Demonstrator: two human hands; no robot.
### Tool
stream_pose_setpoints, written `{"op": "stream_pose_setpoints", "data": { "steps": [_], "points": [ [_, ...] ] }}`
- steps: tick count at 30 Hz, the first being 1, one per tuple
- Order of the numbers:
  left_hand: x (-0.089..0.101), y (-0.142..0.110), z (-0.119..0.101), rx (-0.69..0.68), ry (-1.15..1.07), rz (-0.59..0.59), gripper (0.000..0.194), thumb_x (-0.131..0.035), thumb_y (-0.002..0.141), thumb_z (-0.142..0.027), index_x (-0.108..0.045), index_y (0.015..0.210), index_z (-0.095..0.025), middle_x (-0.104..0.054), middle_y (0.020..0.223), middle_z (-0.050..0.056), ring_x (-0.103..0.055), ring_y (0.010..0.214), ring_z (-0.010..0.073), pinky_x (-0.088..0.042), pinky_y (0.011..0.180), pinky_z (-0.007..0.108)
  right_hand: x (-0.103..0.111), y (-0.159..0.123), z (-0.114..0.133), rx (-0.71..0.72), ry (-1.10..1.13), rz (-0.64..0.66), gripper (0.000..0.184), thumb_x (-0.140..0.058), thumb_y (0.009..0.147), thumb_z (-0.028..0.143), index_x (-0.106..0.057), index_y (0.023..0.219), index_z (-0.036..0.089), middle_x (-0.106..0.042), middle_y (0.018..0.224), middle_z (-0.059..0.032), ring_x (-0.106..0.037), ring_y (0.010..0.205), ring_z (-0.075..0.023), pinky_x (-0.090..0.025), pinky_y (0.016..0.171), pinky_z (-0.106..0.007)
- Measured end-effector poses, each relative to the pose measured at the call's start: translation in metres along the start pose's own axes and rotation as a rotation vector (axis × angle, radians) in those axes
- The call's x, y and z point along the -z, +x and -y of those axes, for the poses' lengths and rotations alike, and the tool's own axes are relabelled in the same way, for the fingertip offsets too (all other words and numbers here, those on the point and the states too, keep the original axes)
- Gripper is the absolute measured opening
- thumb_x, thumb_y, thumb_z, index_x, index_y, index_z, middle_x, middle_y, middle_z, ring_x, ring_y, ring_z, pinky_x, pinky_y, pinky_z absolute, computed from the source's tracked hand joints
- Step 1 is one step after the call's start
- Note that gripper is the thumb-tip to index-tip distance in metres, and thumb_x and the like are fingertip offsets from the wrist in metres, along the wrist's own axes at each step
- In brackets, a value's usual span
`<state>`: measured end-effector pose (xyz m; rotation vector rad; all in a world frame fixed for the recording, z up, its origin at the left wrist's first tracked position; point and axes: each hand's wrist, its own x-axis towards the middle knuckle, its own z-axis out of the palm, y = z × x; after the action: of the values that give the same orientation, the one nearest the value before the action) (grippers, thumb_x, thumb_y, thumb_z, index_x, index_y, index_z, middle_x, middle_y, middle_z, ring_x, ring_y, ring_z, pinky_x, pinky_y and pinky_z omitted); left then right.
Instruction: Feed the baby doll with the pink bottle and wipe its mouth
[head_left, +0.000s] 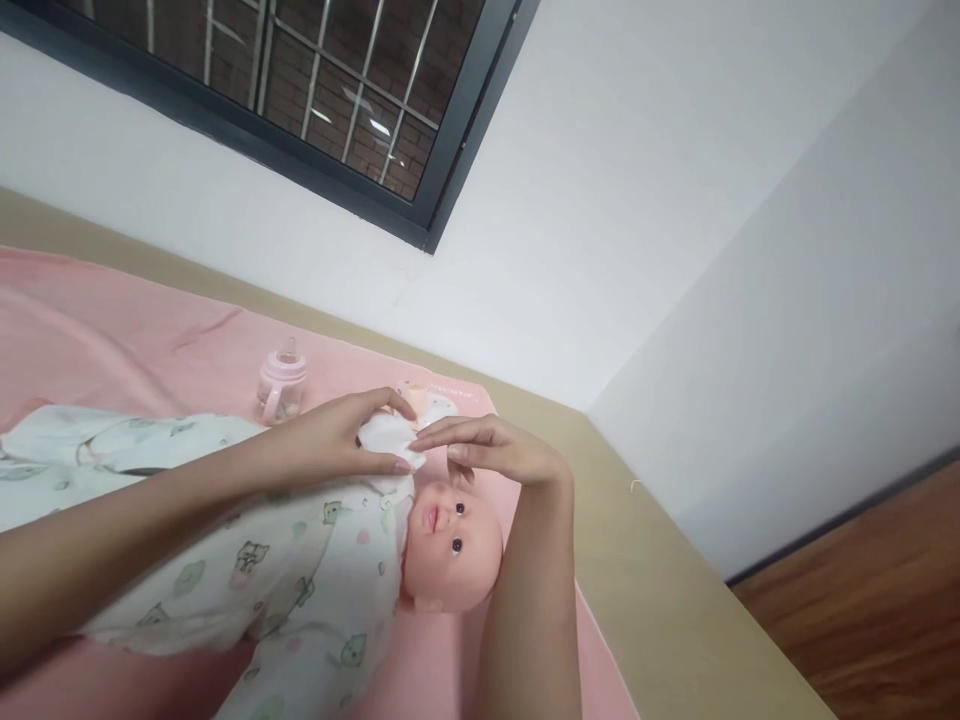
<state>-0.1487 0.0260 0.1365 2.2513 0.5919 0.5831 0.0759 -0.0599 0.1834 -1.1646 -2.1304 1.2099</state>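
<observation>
A baby doll [450,550] lies on its back in a white printed outfit [300,580], its head toward the right. Above its shoulder, my left hand [367,435] is closed on a white cloth [386,440], with thumb below and fingers above. Whether this cloth belongs to the doll's sleeve I cannot tell. My right hand [499,450] arches over the doll's head, fingers stretched out and their tips at the cloth's right edge; its thumb is apart from the fingertips. Behind the hands lies a small printed cloth [439,407], partly covered by my fingers.
A pink baby bottle [283,385] with a handle stands behind my left forearm. Pink sheeting [112,330] covers much of the beige table [645,560]. A white wall [600,200] and a barred window [337,90] rise at the back. Brown wood [885,620] shows at lower right.
</observation>
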Motion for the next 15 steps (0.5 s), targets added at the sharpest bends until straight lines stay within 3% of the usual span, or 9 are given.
{"op": "stream_pose_setpoints", "data": {
  "steps": [3, 7, 11, 15],
  "points": [
    [0.004, 0.001, 0.0, -0.012, 0.01, 0.003, 0.042, -0.062, 0.073, -0.051, -0.061, 0.102, -0.021, -0.068, 0.103, 0.002, -0.061, 0.094, 0.0249, -0.045, 0.08, 0.029, 0.0, 0.0, 0.0, 0.031, -0.002, 0.009, 0.037, -0.055, 0.089, 0.043, -0.065, 0.118, 0.022, -0.057, 0.132, -0.0096, -0.059, 0.089, -0.0103, -0.048, 0.073, -0.023],
    [0.009, 0.001, -0.001, 0.001, -0.011, 0.051, 0.037, -0.061, 0.073, -0.052, -0.065, 0.09, -0.019, -0.069, 0.089, 0.001, -0.063, 0.083, 0.024, -0.045, 0.069, 0.027, 0.011, -0.01, -0.023, 0.051, 0.157, -0.11, 0.042, -0.058, 0.087, 0.045, -0.062, 0.123, 0.023, -0.052, 0.138, -0.0105, -0.062, 0.095, -0.0137, -0.05, 0.082, -0.028],
    [0.004, -0.002, -0.006, 0.0, -0.032, 0.131, 0.033, -0.062, 0.075, -0.05, -0.069, 0.084, -0.02, -0.07, 0.084, -0.001, -0.065, 0.077, 0.0217, -0.045, 0.064, 0.025, 0.02, -0.013, -0.074, 0.04, 0.455, -0.349, 0.045, -0.061, 0.083, 0.05, -0.065, 0.118, 0.022, -0.059, 0.13, -0.0111, -0.064, 0.094, -0.0153, -0.051, 0.081, -0.028],
    [-0.008, -0.008, -0.013, -0.006, -0.027, 0.232, 0.022, -0.06, 0.079, -0.041, -0.072, 0.086, -0.024, -0.072, 0.088, -0.003, -0.067, 0.082, 0.0197, -0.047, 0.07, 0.023, 0.008, -0.007, -0.134, -0.079, 0.707, -0.542, 0.036, -0.063, 0.082, 0.043, -0.065, 0.112, 0.022, -0.064, 0.123, -0.0083, -0.065, 0.097, -0.0152, -0.05, 0.085, -0.028]
  ]
}}
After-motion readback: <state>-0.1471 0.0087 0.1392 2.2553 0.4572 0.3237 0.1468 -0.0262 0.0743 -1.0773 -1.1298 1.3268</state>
